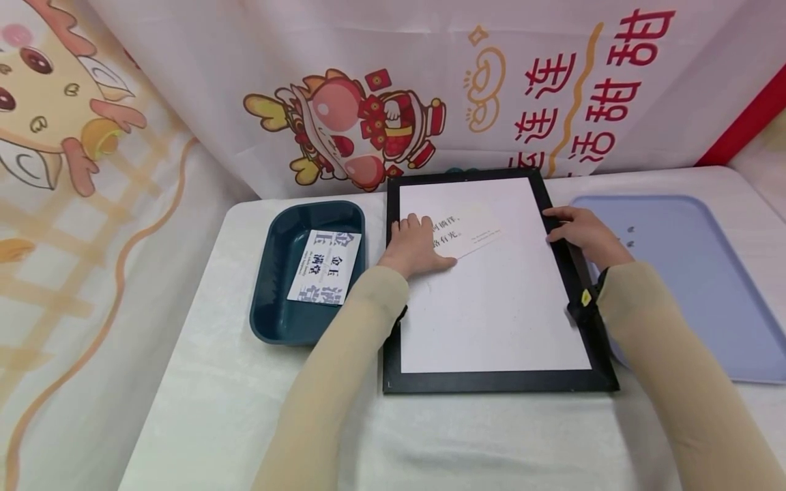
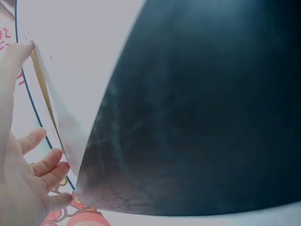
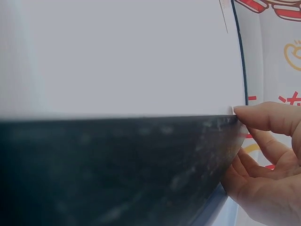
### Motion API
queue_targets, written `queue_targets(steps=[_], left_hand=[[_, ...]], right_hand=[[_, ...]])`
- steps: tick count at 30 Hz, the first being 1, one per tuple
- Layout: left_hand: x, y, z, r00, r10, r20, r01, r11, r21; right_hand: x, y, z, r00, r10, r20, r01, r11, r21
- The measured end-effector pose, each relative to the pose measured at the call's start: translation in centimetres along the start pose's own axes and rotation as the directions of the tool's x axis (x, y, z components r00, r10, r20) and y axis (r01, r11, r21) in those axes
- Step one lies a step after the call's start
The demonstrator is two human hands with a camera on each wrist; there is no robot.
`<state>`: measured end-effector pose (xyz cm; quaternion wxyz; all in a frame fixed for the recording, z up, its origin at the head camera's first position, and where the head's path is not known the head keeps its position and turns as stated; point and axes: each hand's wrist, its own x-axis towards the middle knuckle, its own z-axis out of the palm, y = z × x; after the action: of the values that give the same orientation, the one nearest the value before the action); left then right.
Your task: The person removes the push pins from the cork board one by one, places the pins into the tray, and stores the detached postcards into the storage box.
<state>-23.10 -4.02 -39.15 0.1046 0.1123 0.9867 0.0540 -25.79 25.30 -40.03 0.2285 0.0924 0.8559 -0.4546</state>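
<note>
A black picture frame (image 1: pixel 497 382) with a white panel (image 1: pixel 491 314) stands over the table, close to the back curtain. On the panel's upper part lies a pale printed card (image 1: pixel 475 228), its left end covered by my left hand (image 1: pixel 417 245). In the left wrist view the thumb (image 2: pixel 23 52) is at one end of the card's edge, with the fingers (image 2: pixel 49 165) at the other, holding it between them. My right hand (image 1: pixel 583 232) grips the frame's right side, thumb (image 3: pixel 263 114) on the front and fingers (image 3: pixel 244 167) round the outer edge.
Left of the frame, a dark teal tray (image 1: pixel 270 314) holds a white card (image 1: pixel 325 266) with blue print. A light blue tray (image 1: pixel 706 273) sits at the right, partly behind the right arm. The printed curtain (image 1: pixel 491 68) hangs along the table's back edge.
</note>
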Motion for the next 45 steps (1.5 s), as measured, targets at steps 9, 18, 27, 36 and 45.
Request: queue_targets(steps=[9,18,27,36,45], left_hand=[[0.1,0.2,-0.1,1.000,0.004,-0.012,-0.005,0.995,-0.099],[-0.3,0.6,-0.4,1.000,-0.009,-0.021,0.011,0.995,0.099],[-1.0,1.7,-1.9,0.994,-0.047,-0.101,0.062,0.987,0.152],[-2.4,2.2,-4.1,0.984,-0.075,-0.161,0.101,0.982,0.160],[-4.4,1.0,-5.4,0.970,-0.171,-0.175,0.186,0.980,0.071]], right_hand=[[-0.2,0.1,-0.1,1.000,-0.008,0.000,0.008,1.000,0.002],[-0.5,-0.1,-0.1,1.000,0.001,0.006,-0.001,1.000,0.004],[-0.5,0.0,0.0,1.000,-0.004,0.013,0.004,1.000,-0.002],[-0.3,0.0,0.0,1.000,-0.004,0.005,0.004,1.000,-0.001],[-0.6,-0.2,0.0,1.000,-0.008,0.003,0.008,1.000,0.003]])
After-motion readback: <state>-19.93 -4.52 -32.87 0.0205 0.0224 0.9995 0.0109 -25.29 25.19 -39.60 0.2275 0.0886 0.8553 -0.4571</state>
